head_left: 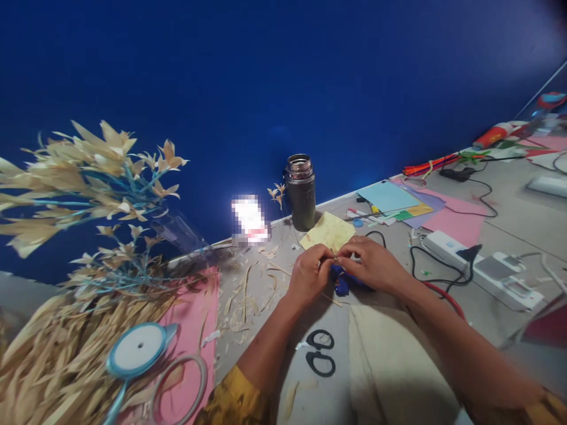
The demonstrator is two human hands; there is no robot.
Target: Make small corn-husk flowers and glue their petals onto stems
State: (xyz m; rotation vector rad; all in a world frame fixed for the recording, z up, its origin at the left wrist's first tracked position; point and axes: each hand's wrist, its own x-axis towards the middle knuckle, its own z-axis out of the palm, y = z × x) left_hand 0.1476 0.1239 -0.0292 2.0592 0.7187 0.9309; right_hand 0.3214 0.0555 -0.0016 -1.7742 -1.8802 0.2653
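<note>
My left hand [310,273] and my right hand [370,260] meet over the table, thumbs and fingertips pinched together on something tiny and pale that I cannot make out. Just below the fingers lies a shiny blue object [341,287], partly covered by my right hand; its kind is unclear. A yellowish paper square [328,231] lies right behind the fingertips. Nearer to me, black-handled scissors [321,354] rest on the table between my forearms. A cream sheet [390,360] extends under my right forearm.
Dried husks [39,360], husk flowers [110,171], a blue-white tape roll [139,349] and a grey ring [199,378] crowd the left. An uncapped dark flask [302,198] stands by the wall beside a glowing pixelated screen [250,218]. Coloured papers [387,195], cables and a power strip [482,268] occupy the right.
</note>
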